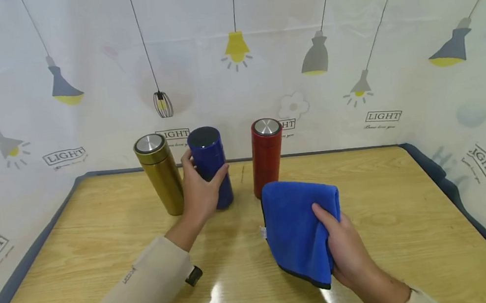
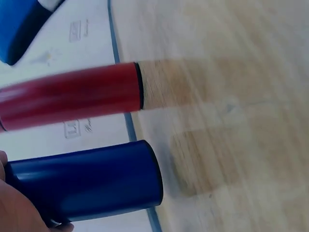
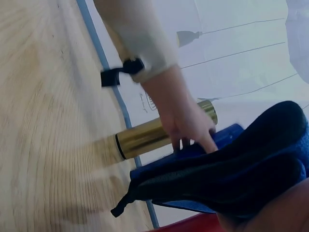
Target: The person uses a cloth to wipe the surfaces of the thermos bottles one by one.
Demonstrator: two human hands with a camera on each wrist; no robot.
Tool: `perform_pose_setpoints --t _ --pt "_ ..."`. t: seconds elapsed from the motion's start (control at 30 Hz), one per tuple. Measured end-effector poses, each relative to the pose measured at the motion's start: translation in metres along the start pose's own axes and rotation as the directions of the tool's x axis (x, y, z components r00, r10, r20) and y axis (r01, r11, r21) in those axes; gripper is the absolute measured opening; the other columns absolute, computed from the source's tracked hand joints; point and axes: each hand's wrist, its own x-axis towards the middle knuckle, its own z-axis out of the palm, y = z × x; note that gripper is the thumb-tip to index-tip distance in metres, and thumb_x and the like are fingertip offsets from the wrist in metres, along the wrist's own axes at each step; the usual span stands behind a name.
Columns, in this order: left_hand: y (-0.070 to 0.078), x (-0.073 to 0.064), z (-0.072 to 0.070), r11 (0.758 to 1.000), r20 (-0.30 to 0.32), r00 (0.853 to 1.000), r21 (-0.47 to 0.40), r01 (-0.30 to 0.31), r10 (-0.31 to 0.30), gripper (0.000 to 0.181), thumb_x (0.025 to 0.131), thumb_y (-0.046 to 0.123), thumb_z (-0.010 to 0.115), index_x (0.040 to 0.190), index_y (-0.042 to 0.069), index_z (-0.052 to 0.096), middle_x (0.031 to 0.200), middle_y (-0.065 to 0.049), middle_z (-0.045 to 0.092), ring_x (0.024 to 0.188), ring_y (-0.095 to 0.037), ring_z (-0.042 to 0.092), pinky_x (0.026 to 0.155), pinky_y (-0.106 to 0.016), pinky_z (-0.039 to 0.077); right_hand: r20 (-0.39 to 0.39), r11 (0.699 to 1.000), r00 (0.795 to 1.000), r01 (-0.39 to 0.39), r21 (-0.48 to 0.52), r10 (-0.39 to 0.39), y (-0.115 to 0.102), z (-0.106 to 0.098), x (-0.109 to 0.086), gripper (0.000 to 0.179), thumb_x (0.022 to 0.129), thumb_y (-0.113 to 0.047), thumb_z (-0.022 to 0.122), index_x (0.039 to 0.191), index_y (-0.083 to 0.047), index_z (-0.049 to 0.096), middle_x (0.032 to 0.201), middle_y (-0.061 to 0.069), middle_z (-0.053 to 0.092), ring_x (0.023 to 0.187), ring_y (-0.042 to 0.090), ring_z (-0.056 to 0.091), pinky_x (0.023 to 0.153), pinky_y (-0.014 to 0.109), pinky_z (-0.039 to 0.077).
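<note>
Blue cylindrical vacuum flask [image 1: 209,156], one, dark glossy top: held in the left hand [image 1: 201,191], thumb on one side and fingers round the other, between the other two flasks; in the left wrist view a slight gap shows between its base and its reflection on the tabletop. Blue cloth [image 1: 295,230], one, folded, dark-edged, with a small white tag [image 1: 263,232]: pinched in the right hand [image 1: 348,246], thumb across the near face, held in front of the red flask [image 1: 267,156]. That flask, silvery disc on its lid, stands on the wood-grain table [image 1: 409,208]. Gold flask [image 1: 162,179], similar silvery disc, stands left of the blue one. Beige sleeve [image 1: 146,290], left arm, black strap [image 1: 194,275] at the cuff. Pale backdrop [image 1: 192,8], printed with pendant lamps and "LIGHT" lettering, behind the table.
</note>
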Motion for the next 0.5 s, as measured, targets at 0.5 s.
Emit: perform_pose_setpoints --t 0.5 --pt "0.010 -0.083 -0.015 0.984 0.155 0.972 -0.011 -0.179 0.178 0.087 0.073 0.030 0.091 0.142 0.014 0.041 0.134 -0.005 0.059 0.120 -0.027 0.062 0.092 -0.050 0.057 -0.063 0.973 0.988 0.123 -0.195 -0.138 -0.013 -0.006 -0.006 0.054 0.108 -0.040 0.041 0.150 -0.008 0.033 0.149 0.017 0.044 0.136 0.036 0.045 0.111 0.058 0.037"
